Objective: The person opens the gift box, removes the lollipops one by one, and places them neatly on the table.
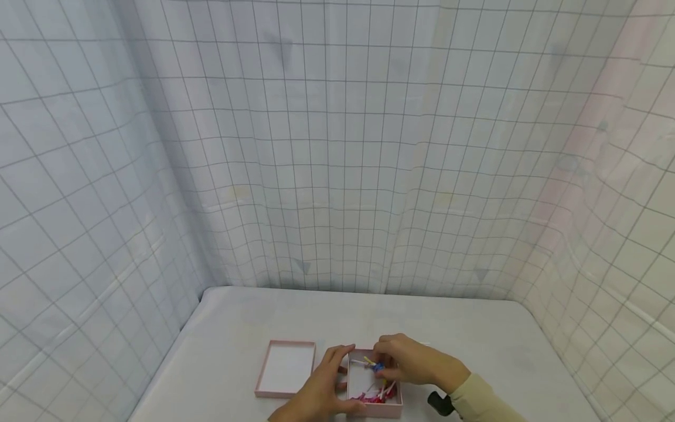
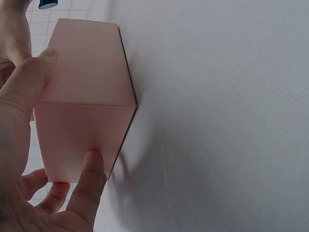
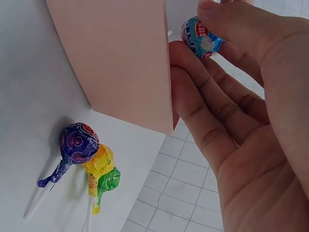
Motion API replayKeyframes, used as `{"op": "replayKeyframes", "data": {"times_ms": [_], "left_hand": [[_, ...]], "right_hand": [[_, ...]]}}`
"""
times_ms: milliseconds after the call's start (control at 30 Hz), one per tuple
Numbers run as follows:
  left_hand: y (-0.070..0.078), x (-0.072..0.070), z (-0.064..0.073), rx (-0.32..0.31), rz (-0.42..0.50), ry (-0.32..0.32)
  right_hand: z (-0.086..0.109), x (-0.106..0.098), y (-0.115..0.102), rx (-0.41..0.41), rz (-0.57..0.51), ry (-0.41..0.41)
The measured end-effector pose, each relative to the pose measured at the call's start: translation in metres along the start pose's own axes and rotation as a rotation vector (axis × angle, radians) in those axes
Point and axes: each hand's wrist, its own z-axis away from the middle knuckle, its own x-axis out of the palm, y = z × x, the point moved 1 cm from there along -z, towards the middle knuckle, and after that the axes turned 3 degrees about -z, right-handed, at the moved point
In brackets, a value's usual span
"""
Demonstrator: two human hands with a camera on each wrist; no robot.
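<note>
The table is carrying everything under a white cover [image 1: 474, 328]. On it the pink box [image 1: 377, 412] is standing open, and a shallow pink lid [image 1: 285, 368] is lying hollow side up, apart from it on the left.

The left hand [image 1: 320, 391] is gripping the box at its left side, fingers spreading along the wall and thumb reaching round to the near one. That hold is probably serving well; pressing lightly should be sparing the thin walls.

The right hand [image 1: 408, 358] is pinching a blue-wrapped lollipop [image 3: 199, 38] between thumb and fingers, holding it over the opening near the far right. Its stick's direction is hard to tell. Lowering it past the rim before letting go is likely to be kinder than dropping it.

Pink-wrapped lollipops [image 1: 371, 399] are crowding the near end, so the far end is seemingly offering better room. Outside the right wall, purple [image 3: 79, 142], yellow [image 3: 100, 162] and green [image 3: 109, 179] lollipops are lying close together; the forearm is best kept from brushing them.
</note>
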Motion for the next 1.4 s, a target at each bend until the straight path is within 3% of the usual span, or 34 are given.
{"op": "replayKeyframes", "data": {"times_ms": [467,700,1167,1400], "left_hand": [[0.002,0.000,0.000,-0.032,-0.006,0.001],[0.002,0.000,0.000,-0.040,-0.007,0.000],[0.002,-0.001,-0.001,-0.042,-0.001,-0.004],[0.002,-0.001,-0.001,-0.020,-0.009,0.004]], "right_hand": [[0.005,-0.001,0.003,0.033,-0.005,0.051],[0.007,-0.004,0.002,-0.013,0.005,0.080],[0.013,-0.006,0.005,-0.025,0.035,0.132],[0.019,-0.008,0.009,-0.068,0.039,0.186]]}}
